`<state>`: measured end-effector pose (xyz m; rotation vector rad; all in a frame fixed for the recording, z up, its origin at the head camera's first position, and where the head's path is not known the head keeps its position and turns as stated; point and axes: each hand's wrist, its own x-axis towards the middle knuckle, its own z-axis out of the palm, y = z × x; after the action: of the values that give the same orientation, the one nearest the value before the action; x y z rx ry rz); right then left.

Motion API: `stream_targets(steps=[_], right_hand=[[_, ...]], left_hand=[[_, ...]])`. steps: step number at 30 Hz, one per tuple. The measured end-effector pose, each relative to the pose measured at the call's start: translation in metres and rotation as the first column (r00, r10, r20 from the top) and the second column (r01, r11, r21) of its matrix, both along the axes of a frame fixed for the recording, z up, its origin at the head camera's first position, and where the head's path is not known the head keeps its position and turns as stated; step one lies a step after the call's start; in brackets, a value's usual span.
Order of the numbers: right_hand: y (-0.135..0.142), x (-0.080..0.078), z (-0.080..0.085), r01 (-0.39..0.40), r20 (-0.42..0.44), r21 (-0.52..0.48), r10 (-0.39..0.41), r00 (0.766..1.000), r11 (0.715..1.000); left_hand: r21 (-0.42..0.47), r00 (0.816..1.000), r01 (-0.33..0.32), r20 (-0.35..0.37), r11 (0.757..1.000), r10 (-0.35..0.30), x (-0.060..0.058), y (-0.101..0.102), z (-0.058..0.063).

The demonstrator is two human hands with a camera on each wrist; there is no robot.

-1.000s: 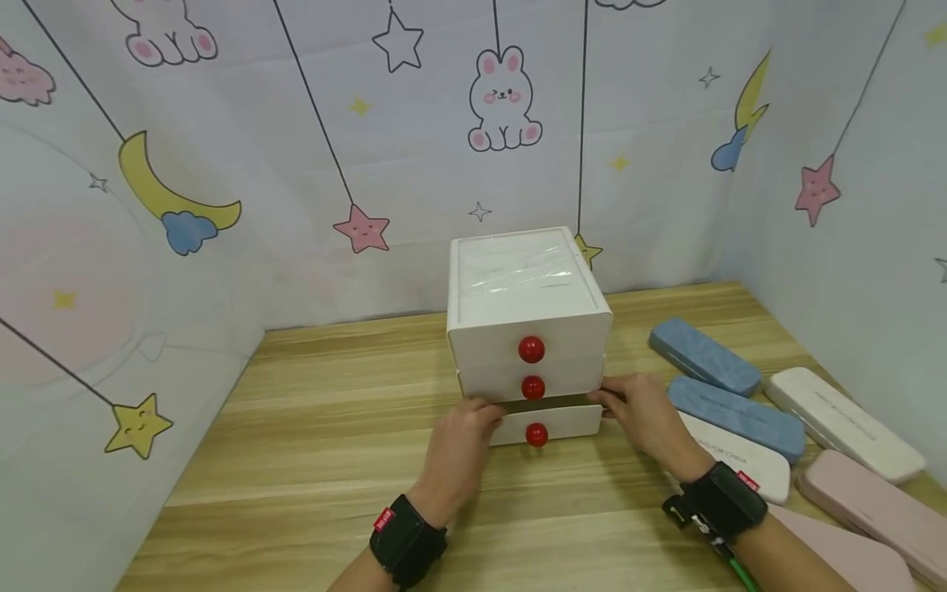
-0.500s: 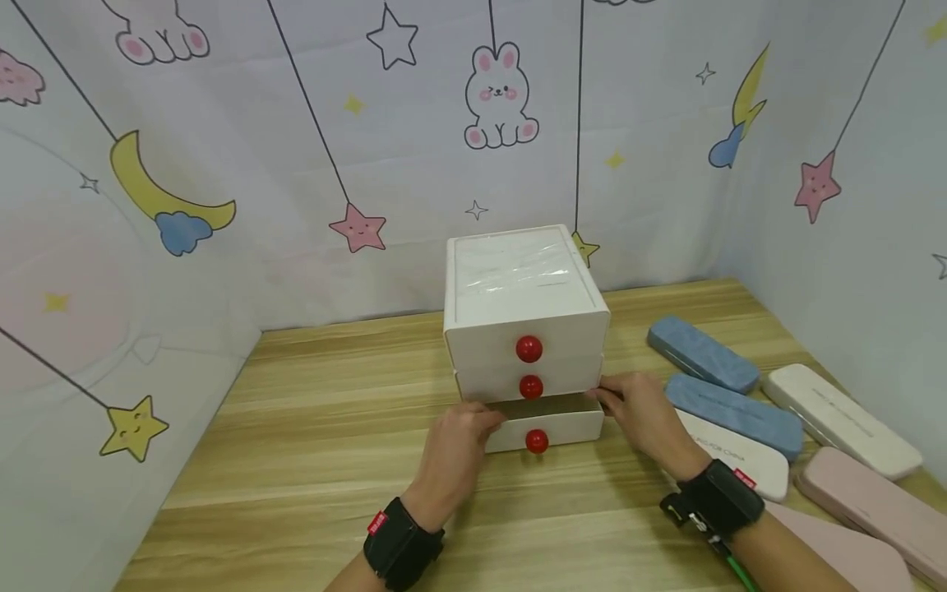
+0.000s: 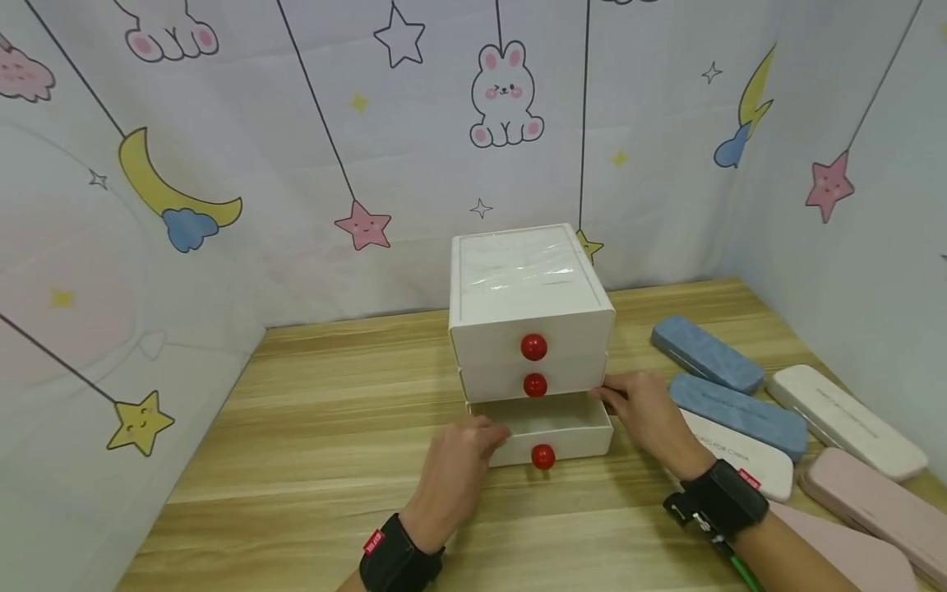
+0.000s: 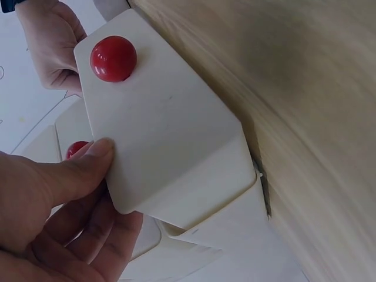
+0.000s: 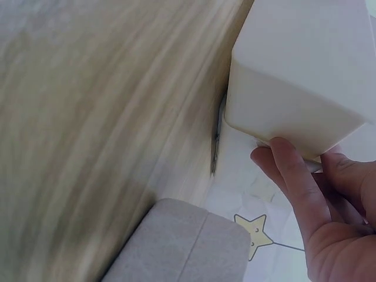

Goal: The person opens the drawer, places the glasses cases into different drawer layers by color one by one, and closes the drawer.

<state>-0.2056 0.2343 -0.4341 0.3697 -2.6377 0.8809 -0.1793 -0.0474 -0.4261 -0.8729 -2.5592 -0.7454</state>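
A white drawer cabinet point(image 3: 518, 304) with red round knobs stands on the wooden table. Its bottom drawer point(image 3: 580, 444) is pulled partway out, and the visible part of its inside looks bare. At that drawer's front left corner is my left hand point(image 3: 453, 473); in the left wrist view the thumb lies on the front panel and the fingers curl behind it. My right hand point(image 3: 653, 419) is at the cabinet's right side, above the drawer. In the right wrist view its thumb and fingers pinch the cabinet's edge beside the drawer wall. The two upper drawers are closed.
To the right lie several long cases: blue ones point(image 3: 706, 353), white ones point(image 3: 847, 423) and pink ones point(image 3: 876, 501). A printed cloth point(image 3: 414, 148) with stars and rabbits hangs behind the table point(image 3: 333, 411).
The bottom drawer has slid further out toward me, with my left hand drawing back along with it. My right hand has stayed at the cabinet's side.
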Motion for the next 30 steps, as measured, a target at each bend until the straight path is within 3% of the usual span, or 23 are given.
stream_targets(steps=[9, 20, 30], right_hand=[[0.001, 0.0, 0.0, -0.003, 0.008, 0.002, 0.003, 1.0, 1.0], [0.001, 0.0, 0.001, 0.001, -0.005, -0.002, -0.001, 1.0, 1.0], [0.001, 0.0, 0.0, -0.001, 0.009, 0.0, 0.001, 1.0, 1.0]], left_hand=[[-0.038, 0.998, 0.001, -0.061, 0.999, -0.004, 0.011, -0.001, 0.002], [-0.056, 0.998, -0.017, -0.054, 0.998, 0.014, 0.018, 0.0, 0.003], [-0.072, 0.998, 0.011, -0.065, 0.997, -0.015, 0.026, -0.002, 0.004]])
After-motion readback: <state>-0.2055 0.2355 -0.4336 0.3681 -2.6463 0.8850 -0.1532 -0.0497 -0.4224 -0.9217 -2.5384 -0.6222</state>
